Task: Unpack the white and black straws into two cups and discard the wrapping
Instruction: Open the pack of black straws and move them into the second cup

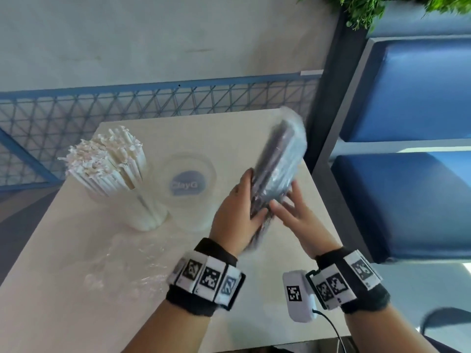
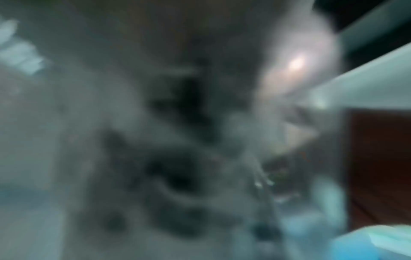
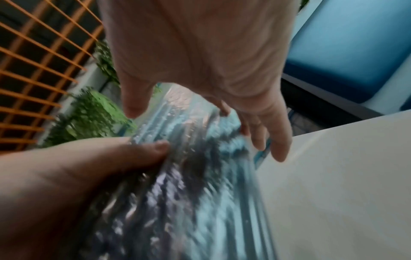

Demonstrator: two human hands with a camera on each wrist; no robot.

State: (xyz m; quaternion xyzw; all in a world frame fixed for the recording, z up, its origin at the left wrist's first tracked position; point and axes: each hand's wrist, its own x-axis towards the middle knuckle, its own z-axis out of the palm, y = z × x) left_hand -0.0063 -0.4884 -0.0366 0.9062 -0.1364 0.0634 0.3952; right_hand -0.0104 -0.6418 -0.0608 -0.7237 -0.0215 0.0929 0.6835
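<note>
A pale tabletop [image 1: 76, 289] stands against a blue mesh railing [image 1: 153, 103], and beyond the railing lies a grey concrete floor [image 1: 153, 34]. To the right, blue padded bench cushions [image 1: 413, 93] sit in a grey frame (daylight strikes one ledge). Green foliage [image 1: 369, 8] hangs at the top.

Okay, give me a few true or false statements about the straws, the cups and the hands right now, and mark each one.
1. The white straws stand in a cup. True.
2. The pack of black straws lies flat on the table. False: both hands hold it tilted above the table.
3. The left hand grips the pack. True.
4. The clear cup with the blue logo holds black straws. False: no straws are in it.
5. Crumpled clear wrapping lies on the table. True.
6. The right hand is away from the pack. False: its straight fingers touch it.
</note>
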